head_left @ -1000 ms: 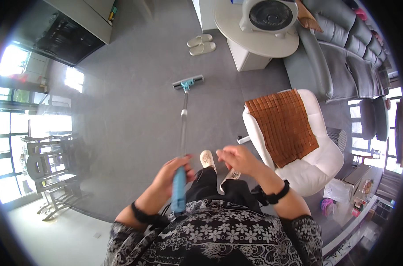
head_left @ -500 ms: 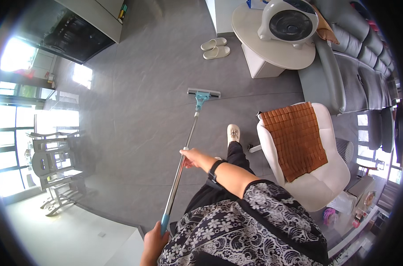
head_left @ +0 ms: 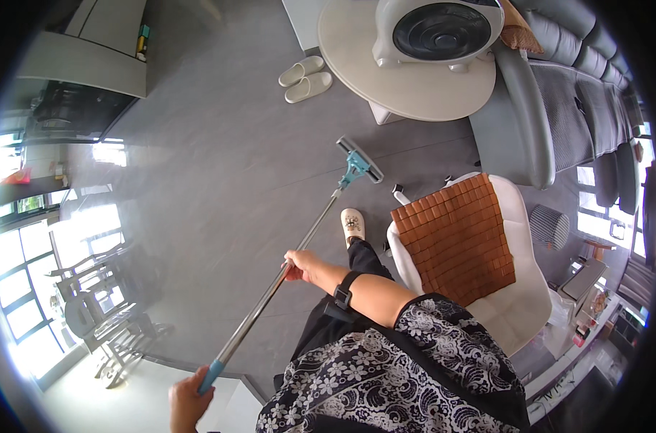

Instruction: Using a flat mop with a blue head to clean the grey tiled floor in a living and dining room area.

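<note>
A sponge mop (head_left: 256,312) with a silver pole, a light-blue end grip and a light-blue head slants across the view. My left hand (head_left: 191,397) is closed around the blue grip at the pole's lower-left end. Farther up, my right hand (head_left: 300,266) wraps the middle of the pole, with a black strap on that forearm. The narrow mop head (head_left: 360,160) appears to rest on the grey floor (head_left: 220,166), tilted, ahead of my cream clog (head_left: 353,224) and left of the white chair's base.
A white chair (head_left: 526,281) with a brown woven mat (head_left: 454,242) stands close on my right. Beyond it are a grey sofa (head_left: 512,130) and a round table (head_left: 350,68) bearing a white appliance (head_left: 440,32). Pale slippers (head_left: 308,86) lie beside the table. A rocking chair (head_left: 90,317) stands left.
The mop head has swung to the right and turned from level to slanting. My left hand has moved left with the grip, and the view has shifted.
</note>
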{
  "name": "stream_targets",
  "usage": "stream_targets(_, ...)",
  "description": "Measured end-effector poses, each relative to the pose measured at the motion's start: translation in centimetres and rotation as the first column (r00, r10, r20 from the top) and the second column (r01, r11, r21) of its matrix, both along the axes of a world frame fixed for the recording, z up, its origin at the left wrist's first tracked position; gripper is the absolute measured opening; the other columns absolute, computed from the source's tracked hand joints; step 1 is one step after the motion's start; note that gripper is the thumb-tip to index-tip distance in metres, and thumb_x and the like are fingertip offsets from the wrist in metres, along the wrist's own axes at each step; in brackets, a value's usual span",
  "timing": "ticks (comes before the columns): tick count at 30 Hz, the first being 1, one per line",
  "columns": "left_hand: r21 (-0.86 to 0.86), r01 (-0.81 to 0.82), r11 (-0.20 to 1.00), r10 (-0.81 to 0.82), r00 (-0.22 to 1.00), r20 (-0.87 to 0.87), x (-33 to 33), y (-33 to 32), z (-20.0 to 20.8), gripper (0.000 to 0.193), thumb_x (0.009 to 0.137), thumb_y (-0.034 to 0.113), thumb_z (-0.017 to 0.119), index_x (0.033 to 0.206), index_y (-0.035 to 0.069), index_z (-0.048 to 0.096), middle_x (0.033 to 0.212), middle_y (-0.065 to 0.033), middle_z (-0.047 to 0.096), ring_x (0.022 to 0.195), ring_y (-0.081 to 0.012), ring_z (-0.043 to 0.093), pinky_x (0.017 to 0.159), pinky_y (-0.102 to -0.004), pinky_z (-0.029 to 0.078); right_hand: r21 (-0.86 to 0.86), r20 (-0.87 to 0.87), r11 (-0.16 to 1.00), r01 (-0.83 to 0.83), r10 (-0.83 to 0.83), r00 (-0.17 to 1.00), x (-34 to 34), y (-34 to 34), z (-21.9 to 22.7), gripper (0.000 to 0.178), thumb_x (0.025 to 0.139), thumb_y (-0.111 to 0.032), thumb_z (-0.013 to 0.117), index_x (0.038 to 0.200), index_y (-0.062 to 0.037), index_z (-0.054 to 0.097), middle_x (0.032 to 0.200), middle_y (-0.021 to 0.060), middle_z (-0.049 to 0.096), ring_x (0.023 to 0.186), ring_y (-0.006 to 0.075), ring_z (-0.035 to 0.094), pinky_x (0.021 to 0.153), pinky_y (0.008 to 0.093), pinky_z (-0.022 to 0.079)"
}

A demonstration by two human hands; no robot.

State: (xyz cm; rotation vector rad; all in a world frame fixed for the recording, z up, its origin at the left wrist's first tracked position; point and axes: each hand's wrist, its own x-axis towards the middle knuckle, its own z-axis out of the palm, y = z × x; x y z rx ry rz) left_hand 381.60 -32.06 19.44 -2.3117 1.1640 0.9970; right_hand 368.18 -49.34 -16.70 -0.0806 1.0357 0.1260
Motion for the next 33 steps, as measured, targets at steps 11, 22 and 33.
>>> stream_targets(11,-0.192,0.278,0.941,-0.32,0.914,-0.248,-2.4,-17.8,-15.5,0.039,0.068,0.014,0.055,0.107,0.017,0.049,0.073,-0.0113,0.058,0.064,-0.0311,0.057,0.055,-0.0393,0.045,-0.207,-0.25,0.891,0.403,-0.447,0.859,-15.1,-15.4,-7.9,0.014,0.073,-0.012,0.051,0.08,-0.0001,0.051,0.066,0.0121,0.055,0.053,0.0211,0.055,0.044,0.0311,0.047)
stream_targets(22,-0.193,0.255,0.948,-0.315,0.842,-0.438,-12.2,-20.9,-24.1,0.035,0.076,0.015,0.047,0.11,0.011,0.039,0.074,-0.0143,0.059,0.067,-0.0328,0.058,0.058,-0.0432,0.046,-0.537,-0.654,0.834,0.129,-0.508,0.56,-19.3,-19.5,-9.5,0.015,0.077,-0.01,0.046,0.082,0.0041,0.047,0.061,0.0106,0.049,0.04,0.0224,0.049,0.035,0.0331,0.044)
stream_targets(33,0.028,-0.194,0.981,0.188,0.89,-0.414,-1.1,-11.3,-18.1,0.037,0.074,0.024,0.06,0.108,0.012,0.052,0.079,-0.0155,0.06,0.074,-0.0339,0.057,0.062,-0.0358,0.046,-0.514,-0.666,0.855,-0.061,-0.354,0.656,-7.7,-5.7,-11.2,0.012,0.066,-0.004,0.052,0.068,0.0058,0.045,0.051,0.0102,0.049,0.036,0.0184,0.048,0.028,0.0301,0.032)
